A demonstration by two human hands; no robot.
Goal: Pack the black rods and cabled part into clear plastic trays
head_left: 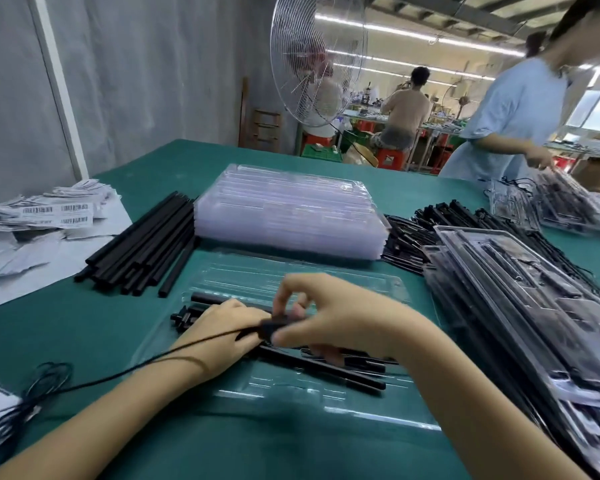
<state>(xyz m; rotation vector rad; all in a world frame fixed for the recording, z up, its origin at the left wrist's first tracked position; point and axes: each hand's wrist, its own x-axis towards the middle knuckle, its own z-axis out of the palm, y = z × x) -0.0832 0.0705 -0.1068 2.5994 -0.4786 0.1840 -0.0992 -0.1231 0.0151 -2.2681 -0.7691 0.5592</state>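
Several black plastic rods lie in the open clear plastic tray at lower centre. Left hand presses flat, fingers together, on them; right hand pinches the small black block of the thin-cabled part just above. Empty clear trays stack behind.

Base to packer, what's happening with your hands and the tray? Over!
Left hand presses rods in clear tray. Right hand pinches cabled part. Cable trails over left wrist, loose.
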